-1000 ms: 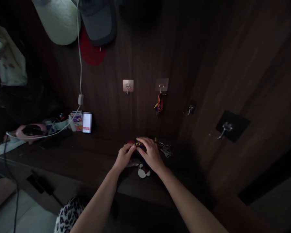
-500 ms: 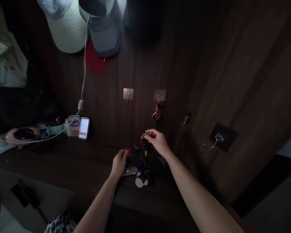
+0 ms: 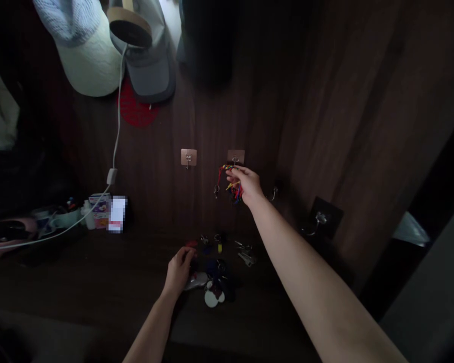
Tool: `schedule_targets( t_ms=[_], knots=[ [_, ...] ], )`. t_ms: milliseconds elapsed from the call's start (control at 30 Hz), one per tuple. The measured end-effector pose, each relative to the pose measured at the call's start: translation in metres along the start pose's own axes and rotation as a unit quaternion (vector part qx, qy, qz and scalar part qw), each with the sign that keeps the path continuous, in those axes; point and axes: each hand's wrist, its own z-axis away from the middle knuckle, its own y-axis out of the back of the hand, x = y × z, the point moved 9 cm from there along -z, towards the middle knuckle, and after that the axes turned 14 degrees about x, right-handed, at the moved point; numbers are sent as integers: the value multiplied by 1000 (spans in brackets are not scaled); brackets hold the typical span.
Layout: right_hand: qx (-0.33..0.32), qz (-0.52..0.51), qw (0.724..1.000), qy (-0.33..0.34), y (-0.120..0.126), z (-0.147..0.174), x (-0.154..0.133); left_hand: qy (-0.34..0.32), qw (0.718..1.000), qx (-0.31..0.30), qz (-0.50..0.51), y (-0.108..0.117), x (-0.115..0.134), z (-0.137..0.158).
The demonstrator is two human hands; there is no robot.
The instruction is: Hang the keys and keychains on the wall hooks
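Note:
My right hand (image 3: 246, 182) is raised to the wall, its fingers closed on a multicoloured braided cord (image 3: 225, 167) just below a hook on a copper-coloured plate (image 3: 236, 156). A small metal ring or key (image 3: 217, 190) dangles from the cord's left end. More coloured cords (image 3: 234, 191) hang under the fingers. Whether the held cord touches the hook is hidden. On the shelf, my left hand (image 3: 179, 267) has its fingers curled together beside a red item (image 3: 191, 243) and a silvery pouch-like thing (image 3: 196, 280); what they hold, if anything, is hidden.
Loose keys (image 3: 245, 254), a yellow tag (image 3: 220, 248) and a white round charm (image 3: 212, 297) lie on the dark shelf. Another hook (image 3: 188, 158) is left, a black-plated hook (image 3: 321, 219) right. Caps (image 3: 151, 75) hang above. A white cable (image 3: 117, 136) runs to the left.
My right hand has risen from over the shelf to the wall hook, carrying the braided cord. The left hand stays low near the red item. The view has shifted slightly.

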Motion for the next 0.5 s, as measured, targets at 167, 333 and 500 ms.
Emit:
schedule_targets(
  t_ms=[167,333,500],
  knots=[
    [41,-55,996,-56,0,-24,-9,1,1000,-3,1,-1,-1,1],
    [65,-44,993,-84,10,-33,-2,0,1000,-5,-4,-1,-1,1],
    [141,-11,988,-65,37,-39,15,3,1000,-7,-2,-2,1,2]
  ],
)
